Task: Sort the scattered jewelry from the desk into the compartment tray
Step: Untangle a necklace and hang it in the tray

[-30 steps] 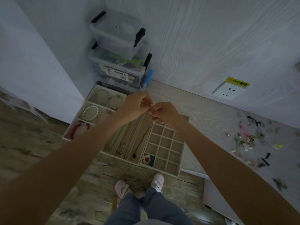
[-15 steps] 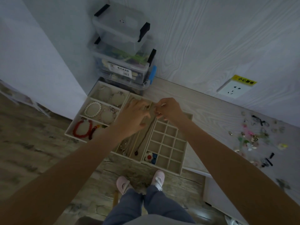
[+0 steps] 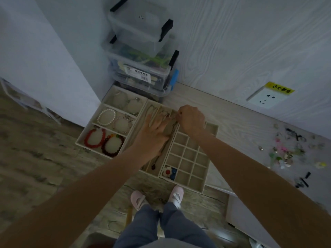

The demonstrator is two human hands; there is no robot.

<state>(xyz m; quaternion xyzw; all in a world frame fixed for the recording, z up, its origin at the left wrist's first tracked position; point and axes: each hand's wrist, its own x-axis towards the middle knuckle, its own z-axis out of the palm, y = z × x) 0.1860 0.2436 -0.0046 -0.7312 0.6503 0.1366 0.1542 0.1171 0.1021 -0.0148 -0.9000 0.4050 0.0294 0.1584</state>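
Seen from above, a beige compartment tray sits at the left end of a pale bench. The left hand lies flat over the tray's long middle slots, fingers straight and slightly apart. The right hand pinches a thin necklace chain at the top of a slot, fingers curled. Scattered jewelry lies well apart, on the bench's right side.
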